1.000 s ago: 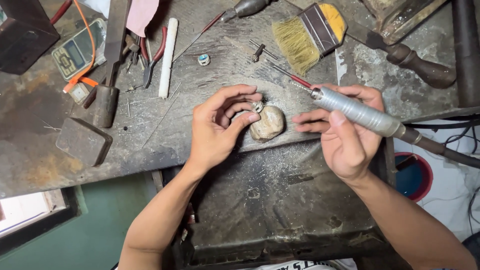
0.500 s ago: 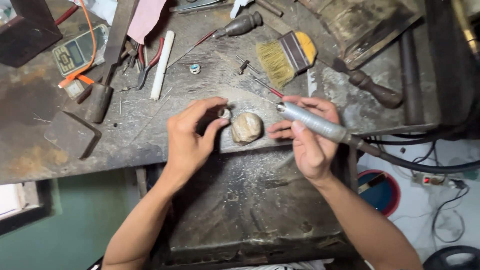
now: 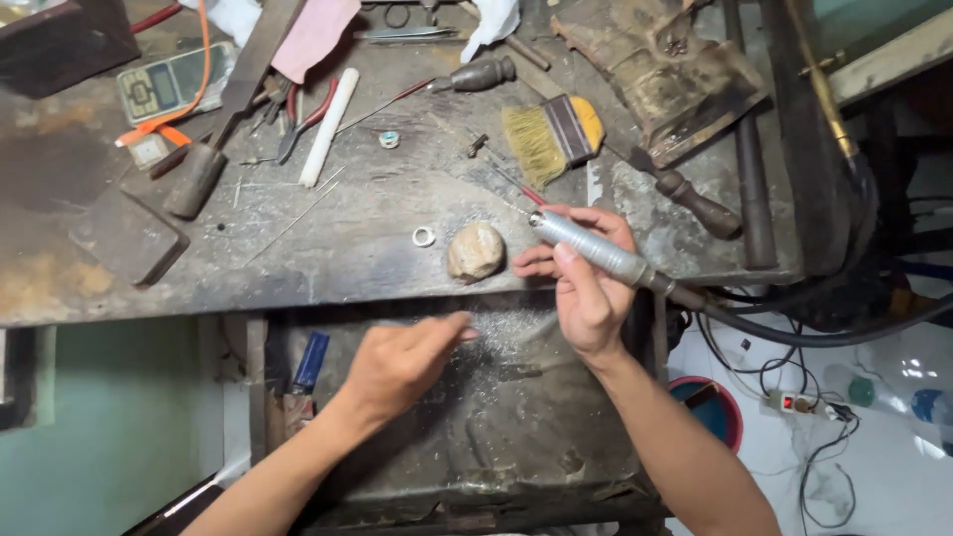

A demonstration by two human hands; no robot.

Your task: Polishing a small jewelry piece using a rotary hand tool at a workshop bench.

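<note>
**Left hand drops from the ring to the filings tray**

Head view: a second ago the left hand point(image 3: 402, 362) pinched the small silver ring point(image 3: 424, 236) against the pale rounded lump point(image 3: 476, 251) on the bench edge. Now the ring lies free on the bench at centre frame, just left of the lump, and the hand has moved down over the dark tray point(image 3: 556, 437), fingers drawn together; whether they hold anything I cannot tell. The right hand point(image 3: 586, 288) still grips the silver rotary handpiece point(image 3: 596, 248), tip raised off the ring, so grinding looks paused.

The scarred metal workbench point(image 3: 328, 248) carries a brush point(image 3: 551, 134), pliers point(image 3: 303, 119), a pocket scale point(image 3: 164, 84) upper left. Cables and a power strip point(image 3: 794, 402) lie lower right.
</note>
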